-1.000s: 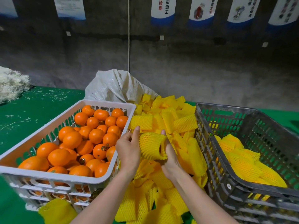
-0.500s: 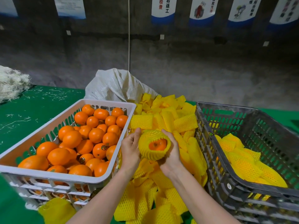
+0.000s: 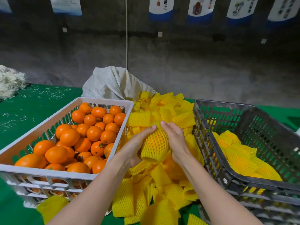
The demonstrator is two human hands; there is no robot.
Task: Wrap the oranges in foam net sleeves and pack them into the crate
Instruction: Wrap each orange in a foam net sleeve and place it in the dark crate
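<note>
Dim, soft lighting; wide-angle edge distortion, blurred far wall.

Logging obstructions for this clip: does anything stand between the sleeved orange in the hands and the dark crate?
Nothing visible but the side wall of the dark crate, which the sleeved orange must clear.

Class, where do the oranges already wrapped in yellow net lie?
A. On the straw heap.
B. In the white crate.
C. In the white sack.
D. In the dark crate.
D: the netted oranges lie in the dark crate; the white crate holds only bare oranges.
</note>
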